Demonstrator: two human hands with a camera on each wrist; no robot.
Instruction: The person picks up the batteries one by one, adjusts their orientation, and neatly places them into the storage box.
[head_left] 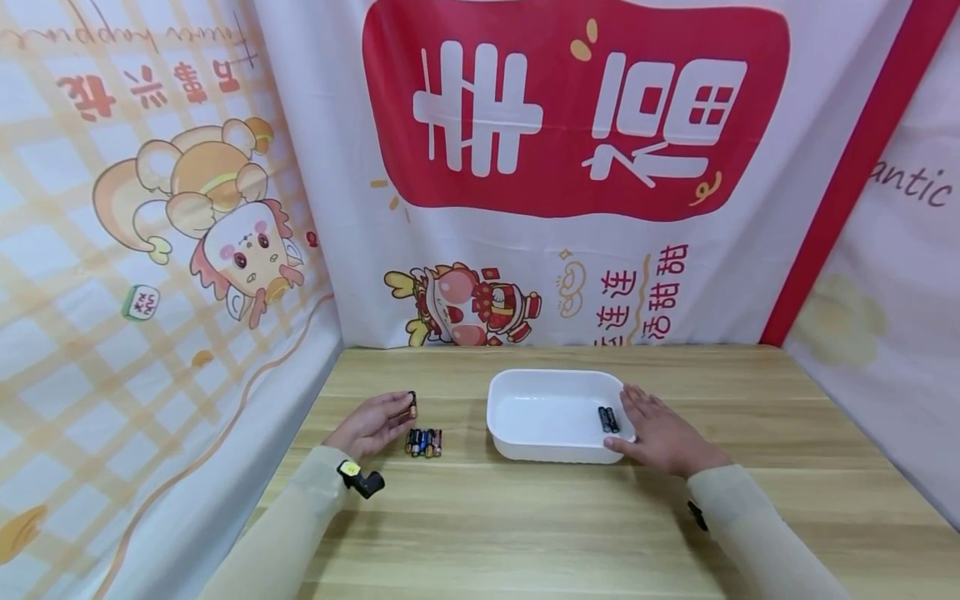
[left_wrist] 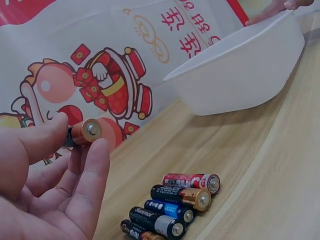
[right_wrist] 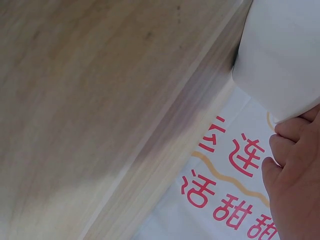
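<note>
My left hand [head_left: 372, 423] pinches an AA battery [left_wrist: 82, 132] between thumb and fingertips, its copper-coloured end facing the left wrist camera. Just below that hand, a row of several batteries [head_left: 424, 442] lies side by side on the table. Red, black-and-copper, blue and dark casings show in the left wrist view. A white plastic basin [head_left: 551, 452] stands to the right, with two dark batteries [head_left: 608, 419] lying inside near its right end. At that end my right hand [head_left: 663, 433] holds the rim, thumb over the near corner and fingers along the outer side.
The wood-grain table [head_left: 480, 533] extends to a printed cloth [head_left: 465, 250] hanging behind it. More printed cloth [head_left: 150, 333] hangs along the left side. A wrist camera mount [head_left: 363, 479] is strapped over my left sleeve.
</note>
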